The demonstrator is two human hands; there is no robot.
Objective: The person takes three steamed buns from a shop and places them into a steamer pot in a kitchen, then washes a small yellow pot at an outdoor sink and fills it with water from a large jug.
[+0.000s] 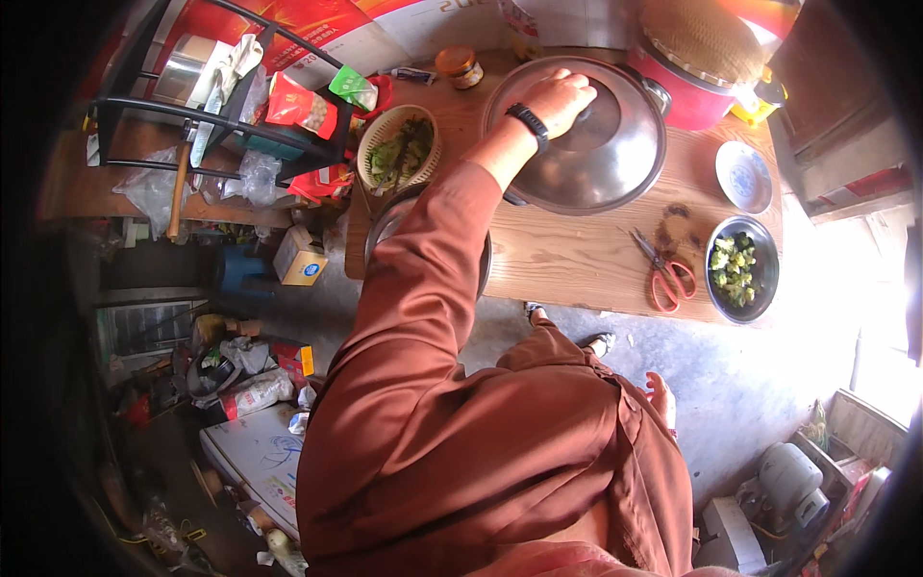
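Observation:
My left hand (559,101), with a black watch band at its wrist, grips the top of a large domed metal lid (613,173). The lid covers a wide pan with dark handles at its rim, and what lies under it is hidden. The lid's knob is mostly covered by my fingers. Down by my right side hangs my right hand (660,400), with nothing visible in it and its fingers loosely apart. Red-handled scissors (665,278) lie on the wooden table (562,267). Beside them stands a metal bowl of broccoli pieces (735,268).
A patterned bowl (744,177) sits at the table's right. Leafy greens fill a cream basket (433,144); a metal basin (484,267) is partly behind my sleeve. A lidded jar (459,66), a red pot (649,94) and a black rack (216,119) stand farther back.

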